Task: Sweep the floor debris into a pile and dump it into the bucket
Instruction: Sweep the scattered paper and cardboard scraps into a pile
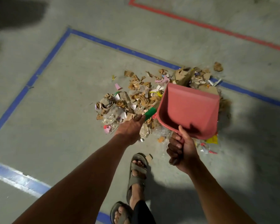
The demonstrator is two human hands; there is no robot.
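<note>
A pile of debris, mostly torn brown cardboard, paper scraps and clear plastic, lies on the concrete floor across the middle of the head view. My right hand grips the handle of a red dustpan, which is held above the right part of the pile and looks empty. My left hand holds a broom by its green handle. The broom's bristles show beyond the dustpan, mostly hidden behind it. No bucket is in view.
Blue tape lines mark a rectangle on the floor, with the pile at its right edge. A red tape line runs at the top right. My sandalled feet stand just below the pile. Dark shadows lie at the top left and right.
</note>
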